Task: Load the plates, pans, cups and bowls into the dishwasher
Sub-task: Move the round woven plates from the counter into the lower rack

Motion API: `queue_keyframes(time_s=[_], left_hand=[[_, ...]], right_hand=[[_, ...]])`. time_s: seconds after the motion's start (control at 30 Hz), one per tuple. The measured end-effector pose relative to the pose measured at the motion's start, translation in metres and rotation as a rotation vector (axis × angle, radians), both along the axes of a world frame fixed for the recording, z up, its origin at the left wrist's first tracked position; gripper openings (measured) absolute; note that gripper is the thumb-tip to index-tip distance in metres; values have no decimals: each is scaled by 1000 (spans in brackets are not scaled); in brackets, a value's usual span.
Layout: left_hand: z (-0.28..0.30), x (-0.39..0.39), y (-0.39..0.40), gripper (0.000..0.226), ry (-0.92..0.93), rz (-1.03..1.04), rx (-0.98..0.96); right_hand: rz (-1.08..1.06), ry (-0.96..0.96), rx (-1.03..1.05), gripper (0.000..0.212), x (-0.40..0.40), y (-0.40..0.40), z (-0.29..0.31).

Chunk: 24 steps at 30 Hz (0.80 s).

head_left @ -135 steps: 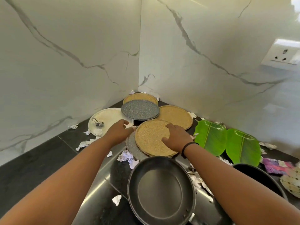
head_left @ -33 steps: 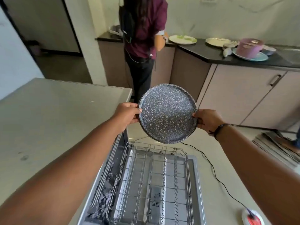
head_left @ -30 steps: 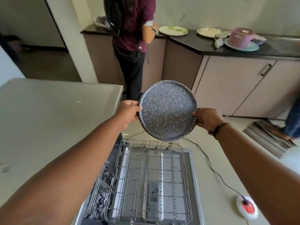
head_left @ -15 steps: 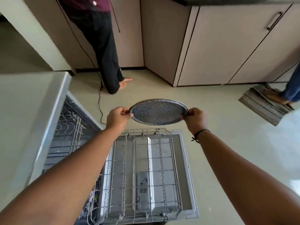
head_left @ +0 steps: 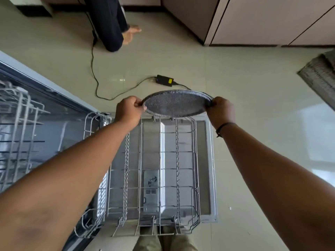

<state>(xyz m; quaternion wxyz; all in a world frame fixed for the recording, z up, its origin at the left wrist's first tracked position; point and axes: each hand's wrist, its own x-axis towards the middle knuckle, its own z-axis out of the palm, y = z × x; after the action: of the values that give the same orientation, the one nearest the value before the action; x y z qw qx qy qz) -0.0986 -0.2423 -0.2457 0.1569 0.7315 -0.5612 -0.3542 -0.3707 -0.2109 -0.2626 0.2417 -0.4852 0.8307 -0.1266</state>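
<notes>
The pale tiled floor (head_left: 253,91) fills most of the view, with beige cabinets (head_left: 272,20) along the far right. At the left stands the open dishwasher (head_left: 45,109), its upper basket (head_left: 18,124) visible inside. Its lower rack (head_left: 159,171), a wire basket with rows of prongs, is pulled out over the lowered door (head_left: 211,169) in the near middle. Both forearms reach forward over the rack. Another person's dark trouser leg (head_left: 108,24) and bare foot stand at the far left of the floor. A speckled grey plate (head_left: 175,104) is held nearly level just above the far end of the rack, not touching the prongs as far as can be seen. The left hand (head_left: 128,110) has a closed grip on the plate's left rim, fingers curled round the edge; the right hand (head_left: 220,110) grips the right rim the same way, a dark band on its wrist. A black cable (head_left: 94,69) runs across the floor to a small black adapter (head_left: 165,80) beyond the plate.
</notes>
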Motion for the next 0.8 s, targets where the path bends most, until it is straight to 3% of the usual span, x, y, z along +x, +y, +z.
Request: queue_keyframes(time_s=[0.13,0.33,0.8], left_hand=[[-47,3,-12,15,-18,44,3],[-96,6,-22,17,-33,128,-6],[-146,9,-25,25,-51,172,73]], right_hand=[[118,78,53,14,8,-8,-36],[148,106,65,17,17,-12,-69],[178,37,84,20,23,-17,-123]])
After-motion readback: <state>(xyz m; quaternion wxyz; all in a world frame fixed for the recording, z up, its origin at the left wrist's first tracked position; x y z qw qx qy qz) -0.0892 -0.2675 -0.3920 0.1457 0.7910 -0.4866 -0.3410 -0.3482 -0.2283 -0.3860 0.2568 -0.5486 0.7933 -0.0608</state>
